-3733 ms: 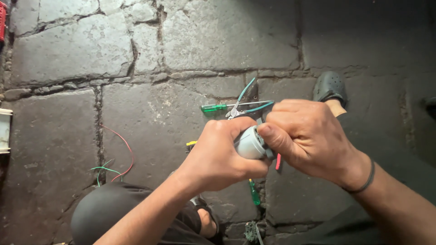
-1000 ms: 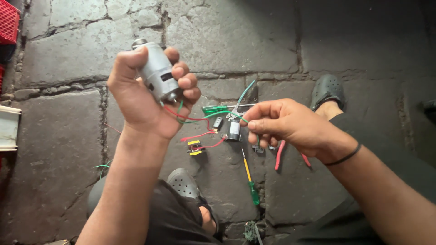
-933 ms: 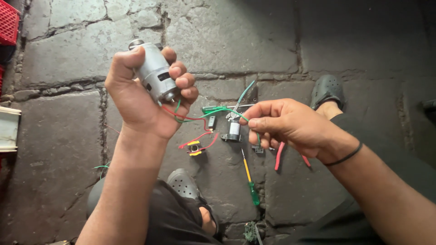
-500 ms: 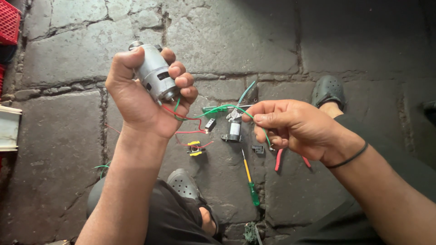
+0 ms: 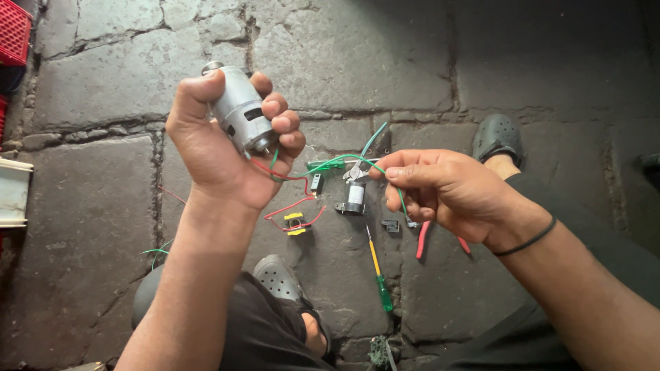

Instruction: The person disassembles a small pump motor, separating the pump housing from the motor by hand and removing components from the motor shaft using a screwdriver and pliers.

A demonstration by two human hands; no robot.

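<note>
My left hand (image 5: 220,144) is raised and gripped around a silver cylindrical motor (image 5: 237,110), its shaft end pointing down-right. A red wire (image 5: 285,177) and a green wire (image 5: 344,161) run from the motor's terminals. My right hand (image 5: 447,189) pinches the green wire between thumb and forefinger, holding it stretched towards the motor. Below the hands, on the stone floor, lie a small black switch (image 5: 316,182), a small grey cylindrical part (image 5: 354,197), a yellow and black component with red leads (image 5: 294,223) and a screwdriver with a green handle (image 5: 378,278).
Red-handled pliers (image 5: 423,239) lie partly under my right hand. Dark clogs (image 5: 496,137) (image 5: 278,278) are on my feet. A red crate (image 5: 14,31) and a white box (image 5: 14,192) stand at the left edge. Loose green and red wires (image 5: 161,247) lie at lower left.
Earlier both hands held the motor together low down. My left hand lifted it up and left; my right hand now draws the green wire out to the right.
</note>
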